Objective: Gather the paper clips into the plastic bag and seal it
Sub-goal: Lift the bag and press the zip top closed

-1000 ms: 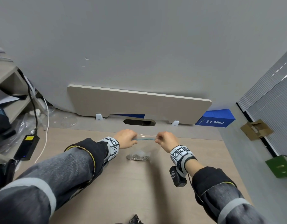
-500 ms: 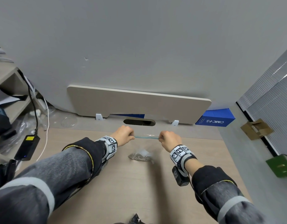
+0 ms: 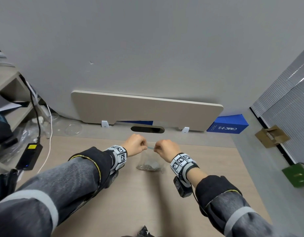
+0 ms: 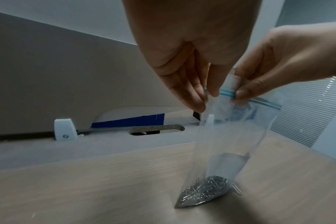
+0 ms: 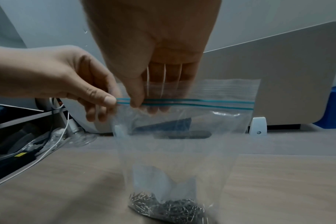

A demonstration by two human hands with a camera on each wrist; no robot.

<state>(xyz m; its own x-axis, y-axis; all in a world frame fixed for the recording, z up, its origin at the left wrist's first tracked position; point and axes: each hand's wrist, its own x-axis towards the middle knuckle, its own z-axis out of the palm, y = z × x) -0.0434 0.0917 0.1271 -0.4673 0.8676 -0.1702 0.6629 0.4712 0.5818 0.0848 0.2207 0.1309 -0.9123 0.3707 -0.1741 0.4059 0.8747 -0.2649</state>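
Pinching the blue zip strip [image 5: 192,103] of the plastic bag [image 5: 175,144] with both the left hand [image 3: 135,145] and right hand [image 3: 165,148], the person has most paper clips [image 5: 167,209] inside above the bench [image 3: 147,202], one stray clip [image 4: 237,189] outside, sealing unfinished.

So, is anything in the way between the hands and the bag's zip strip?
Nothing visible. The left hand and right hand both pinch the blue zip strip of the plastic bag directly. The paper clips lie heaped at its bottom, well below the strip.
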